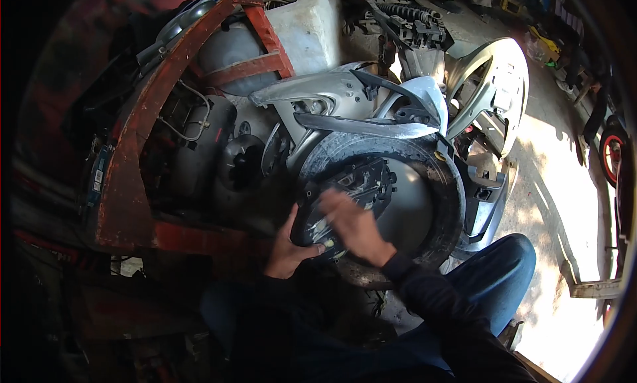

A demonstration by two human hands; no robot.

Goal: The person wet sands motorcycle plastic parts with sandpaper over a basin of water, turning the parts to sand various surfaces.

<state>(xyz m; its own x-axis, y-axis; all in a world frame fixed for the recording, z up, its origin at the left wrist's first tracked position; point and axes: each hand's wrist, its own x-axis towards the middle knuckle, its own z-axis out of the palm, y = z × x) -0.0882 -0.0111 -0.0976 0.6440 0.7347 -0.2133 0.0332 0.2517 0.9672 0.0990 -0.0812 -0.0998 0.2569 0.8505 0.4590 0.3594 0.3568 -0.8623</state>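
My left hand (290, 248) grips the lower left edge of a black plastic part (361, 187), thumb on top and fingers along its side. The part has ribbed, uneven faces with small pale and yellowish pieces on it; its exact kind I cannot make out. Above its near face is my right hand (355, 225), smeared by motion, so whether the fingers hold anything is not clear. Behind the part lies a large dusty tyre (452, 191), with a grey round surface (410, 207) inside its ring.
Silver body panels (332, 94) lean over the tyre's far side. A pale curved panel (507, 84) stands at the right. A rusty red metal frame (123, 164) surrounds a dark cylinder (212, 134) at left. A white container (305, 35) stands behind. My bent knee (511, 263) is close by.
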